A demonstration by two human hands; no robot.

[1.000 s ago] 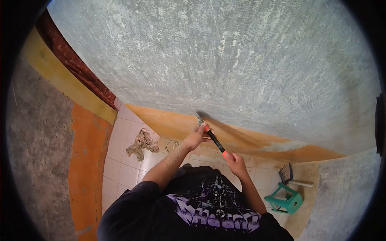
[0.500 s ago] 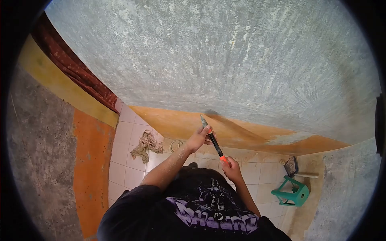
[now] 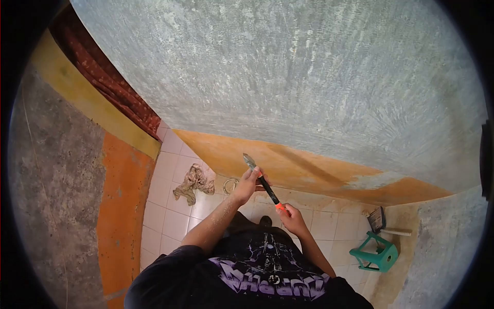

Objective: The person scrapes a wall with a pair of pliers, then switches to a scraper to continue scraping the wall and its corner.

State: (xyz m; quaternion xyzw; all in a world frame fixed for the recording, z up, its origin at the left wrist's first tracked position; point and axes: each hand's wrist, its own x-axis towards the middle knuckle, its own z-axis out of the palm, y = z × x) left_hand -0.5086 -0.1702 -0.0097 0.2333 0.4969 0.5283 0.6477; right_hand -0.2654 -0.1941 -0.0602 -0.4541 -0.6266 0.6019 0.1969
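A long scraper (image 3: pixel 268 190) with a black handle, orange-red bands and a grey metal blade is held slantwise before my body. My left hand (image 3: pixel 247 186) wraps the handle just behind the blade, and pale dust speckles that forearm. Around the orange lower end, my right hand (image 3: pixel 293 220) is closed. The blade points up and left, overlapping the orange lower strip (image 3: pixel 226 149) of the wall in this view. Above that strip, the wall (image 3: pixel 278 72) is grey with rough streaky scrape marks.
A crumpled cloth (image 3: pixel 195 184) lies on the tiled floor (image 3: pixel 172 206) to the left, near a round ring-shaped object (image 3: pixel 230 186). At right are a green plastic stool (image 3: pixel 378 256) and a dark tray-like object (image 3: pixel 376 219). A dark red curtain (image 3: pixel 110 77) hangs in the doorway.
The scraper's blade has swung left and slightly down, lower against the orange strip than before. Both hands keep their hold and have shifted slightly, and the view has turned a little.
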